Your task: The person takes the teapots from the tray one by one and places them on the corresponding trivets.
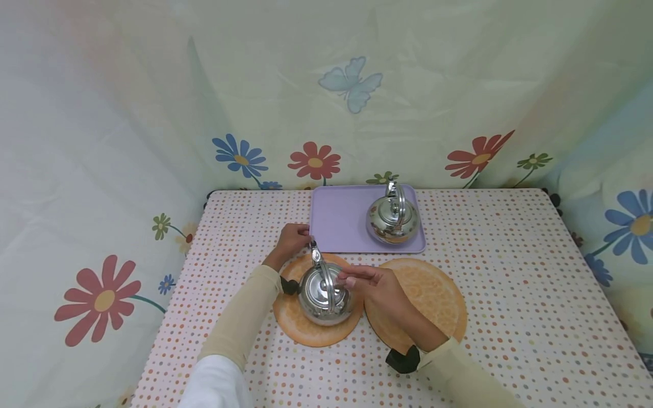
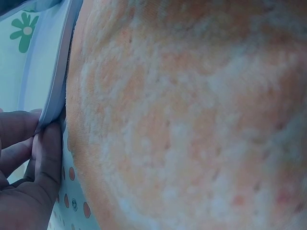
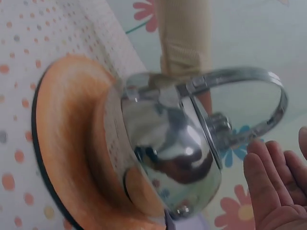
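Right hand [image 1: 380, 286] is stretched over the near kettle [image 1: 325, 294], fingers straight and loosely spread, fingertips beside the raised handle [image 1: 322, 277]; the right wrist view shows a gap between the fingers [image 3: 268, 177] and the handle hoop, so the hand holds nothing and is judged not to touch the kettle. This kettle stands upright on the left orange mat [image 1: 306, 323], lid on, spout pointing away towards the tray. Left hand [image 1: 292, 238] lies further up the table at the near left corner of the purple tray [image 1: 336, 224]; the left wrist view shows its fingers [image 2: 45, 153] curled against the tray's edge [image 2: 55, 96], pinching or steadying it. The second kettle [image 1: 393, 218] stands on the right part of that tray, handle up. The right orange mat [image 1: 433, 294] lies bare, partly under the right wrist. Judgement on progress: one kettle is set on a mat and sits squarely; one remains on the tray with a mat free for it, so the work appears about half done. Both forearms rest low over the dotted tablecloth [image 1: 510, 272], the left reaching forward, the right angled inward from the near right.
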The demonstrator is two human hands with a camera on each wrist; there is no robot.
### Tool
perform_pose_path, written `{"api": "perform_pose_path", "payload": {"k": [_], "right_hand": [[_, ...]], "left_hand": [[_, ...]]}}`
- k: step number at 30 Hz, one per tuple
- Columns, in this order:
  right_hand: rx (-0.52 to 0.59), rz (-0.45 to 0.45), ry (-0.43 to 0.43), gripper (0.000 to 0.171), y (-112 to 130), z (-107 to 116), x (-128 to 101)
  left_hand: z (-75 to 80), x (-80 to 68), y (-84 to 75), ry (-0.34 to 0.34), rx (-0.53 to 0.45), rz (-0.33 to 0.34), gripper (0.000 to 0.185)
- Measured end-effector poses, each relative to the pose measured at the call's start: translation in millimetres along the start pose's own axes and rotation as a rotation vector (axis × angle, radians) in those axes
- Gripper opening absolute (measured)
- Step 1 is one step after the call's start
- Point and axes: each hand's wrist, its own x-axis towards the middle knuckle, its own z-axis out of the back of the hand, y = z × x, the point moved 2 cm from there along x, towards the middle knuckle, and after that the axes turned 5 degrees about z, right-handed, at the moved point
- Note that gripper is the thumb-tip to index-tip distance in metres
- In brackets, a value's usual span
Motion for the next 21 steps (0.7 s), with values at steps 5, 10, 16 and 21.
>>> {"api": "perform_pose_path", "payload": {"k": [5, 10, 16, 21], "right_hand": [[-0.050, 0.009, -0.060, 0.037, 1, 12, 2], [-0.046, -0.002, -0.092, 0.040, 1, 21, 3], [-0.049, 0.022, -0.175, 0.040, 3, 39, 5], [-0.015, 0.127, -0.277, 0.040, 6, 56, 7]], "left_hand": [[1.4, -1.6, -1.5, 0.002, -0.008, -0.001, 0.038], [1.5, -2.6, -2.9, 0.007, -0.012, -0.004, 0.038], [1.3, -2.4, -2.6, 0.010, -0.016, 0.003, 0.037], [1.1, -2.0, -2.1, 0.007, -0.002, -0.001, 0.037]]}}
